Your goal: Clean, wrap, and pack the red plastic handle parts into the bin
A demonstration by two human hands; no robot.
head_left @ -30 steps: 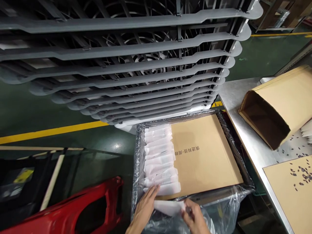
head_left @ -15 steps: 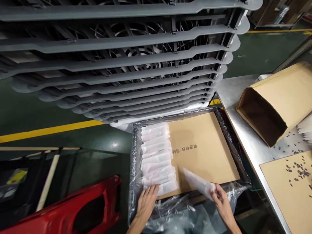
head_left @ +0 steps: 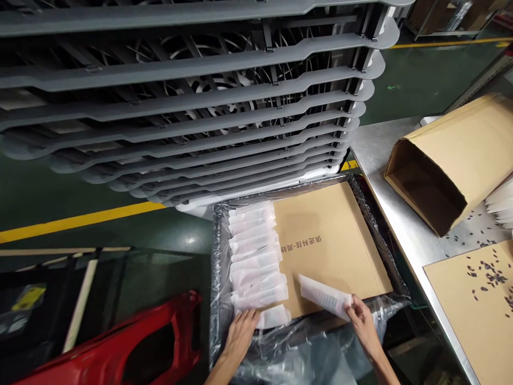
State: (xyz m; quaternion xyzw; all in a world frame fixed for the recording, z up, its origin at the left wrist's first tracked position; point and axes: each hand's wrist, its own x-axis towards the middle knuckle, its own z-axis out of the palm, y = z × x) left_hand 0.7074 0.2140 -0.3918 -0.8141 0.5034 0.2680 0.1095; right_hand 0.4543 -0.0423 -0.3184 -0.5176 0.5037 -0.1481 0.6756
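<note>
A box lined with clear plastic [head_left: 219,278] sits low in front of me, with a brown cardboard sheet [head_left: 332,246] lying inside. Along the sheet's left side runs a row of several white paper packets [head_left: 253,256]. My left hand [head_left: 240,334] rests flat on the nearest packet [head_left: 274,316] at the row's near end. My right hand [head_left: 360,320] pinches one loose white packet [head_left: 323,295] by its right end, holding it over the sheet's near edge.
A tall stack of grey plastic trays [head_left: 192,107] looms behind the box. A steel table [head_left: 385,171] on the right bears an open cardboard carton [head_left: 449,160] on its side, a cardboard sheet [head_left: 476,305] with small dark bits, and white packets [head_left: 500,206]. A red part [head_left: 120,347] lies lower left.
My right hand carried the loose packet from beside my left hand out to the right, over the cardboard sheet. My left hand stayed on the row's last packet. The view drifted slightly.
</note>
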